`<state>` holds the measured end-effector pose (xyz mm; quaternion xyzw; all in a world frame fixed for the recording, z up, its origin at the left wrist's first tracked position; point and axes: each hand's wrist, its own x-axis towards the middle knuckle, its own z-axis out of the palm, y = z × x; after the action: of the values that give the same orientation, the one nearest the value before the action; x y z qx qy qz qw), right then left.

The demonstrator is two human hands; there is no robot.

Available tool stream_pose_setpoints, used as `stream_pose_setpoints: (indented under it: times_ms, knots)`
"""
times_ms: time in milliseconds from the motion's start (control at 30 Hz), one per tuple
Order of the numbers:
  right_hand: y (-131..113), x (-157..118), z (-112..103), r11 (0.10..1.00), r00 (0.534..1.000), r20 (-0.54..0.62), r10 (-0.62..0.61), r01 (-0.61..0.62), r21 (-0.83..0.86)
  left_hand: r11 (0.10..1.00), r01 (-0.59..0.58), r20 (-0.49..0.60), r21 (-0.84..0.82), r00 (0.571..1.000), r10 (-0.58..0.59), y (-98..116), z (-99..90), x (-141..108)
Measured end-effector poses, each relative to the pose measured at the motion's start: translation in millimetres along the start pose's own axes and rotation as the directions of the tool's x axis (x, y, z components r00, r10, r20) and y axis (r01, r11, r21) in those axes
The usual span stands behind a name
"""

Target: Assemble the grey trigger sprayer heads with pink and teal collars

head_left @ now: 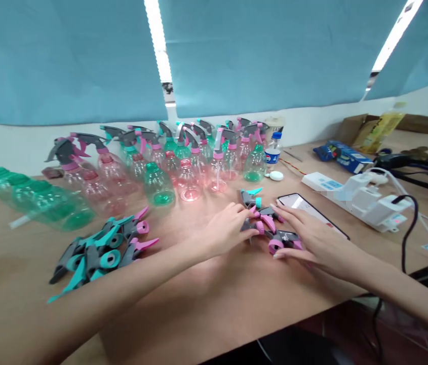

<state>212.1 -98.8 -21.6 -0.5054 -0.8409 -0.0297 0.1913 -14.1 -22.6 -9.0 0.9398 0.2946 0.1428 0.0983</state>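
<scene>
On the wooden table (206, 314), seen from the head camera, our left hand (225, 230) curls its fingers against a loose pile of pink-and-gray trigger sprayer heads (263, 223), though we cannot tell whether it pinches one. Our right hand (320, 243) lies spread over the pile's right side, its fingers touching the sprayer heads. A phone (305, 210) lies just beside the pile, with a power strip (358, 200) beyond it. Past our left forearm sits a heap of teal-and-gray trigger sprayer heads (100, 253). Behind stand pink bottles with sprayers (107, 172) and a green bottle (159, 185).
</scene>
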Motion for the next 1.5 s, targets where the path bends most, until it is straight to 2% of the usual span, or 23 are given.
stream_pose_setpoints:
  times_ms: [100,300,433,633,767,867,933,1033,1133,1267,1500]
  knots:
    - [2,-2,13,1.0,1.0,0.011,-0.005,0.005,-0.017,0.999,-0.024,0.017,0.028,1.0,0.024,8,11.1,9]
    - [-5,1,29,0.999,0.998,0.066,-0.025,0.028,-0.042,0.996,0.089,0.007,0.017,0.996,-0.089,7,19.3,1]
    - [-9,9,28,0.999,0.995,0.088,-0.046,0.044,0.025,0.979,0.195,-0.028,-0.061,0.98,-0.197,2,12.6,-20]
    - [-18,21,24,0.985,0.968,0.223,-0.119,0.087,0.146,0.912,0.294,-0.105,-0.287,0.936,-0.335,0,3.6,-64]
    - [-33,32,15,0.971,0.967,0.212,-0.144,0.096,0.22,0.873,0.355,-0.121,-0.335,0.902,-0.414,4,-1.6,-87]
    - [-38,49,8,0.957,0.983,0.161,-0.091,0.041,0.286,0.845,0.392,-0.149,-0.363,0.871,-0.469,5,-5.7,-94]
    - [-33,64,9,0.959,0.997,0.076,-0.015,-0.007,0.282,0.836,0.403,-0.167,-0.372,0.857,-0.488,4,-7.0,-96]
    - [-12,86,22,0.989,0.993,-0.072,0.089,-0.079,0.123,0.828,0.409,-0.189,-0.383,0.843,-0.504,2,-6.7,-97]
    - [14,100,43,0.994,0.993,-0.021,0.112,-0.112,0.015,0.815,0.403,-0.203,-0.417,0.832,-0.516,1,-5.7,-98]
    - [30,102,58,0.994,0.995,0.024,0.1,-0.101,0.03,0.793,0.381,-0.198,-0.475,0.832,-0.518,2,-5.6,-98]
    - [29,100,44,0.988,0.994,0.002,0.114,-0.113,0.105,0.772,0.397,-0.175,-0.496,0.826,-0.536,1,-4.3,-98]
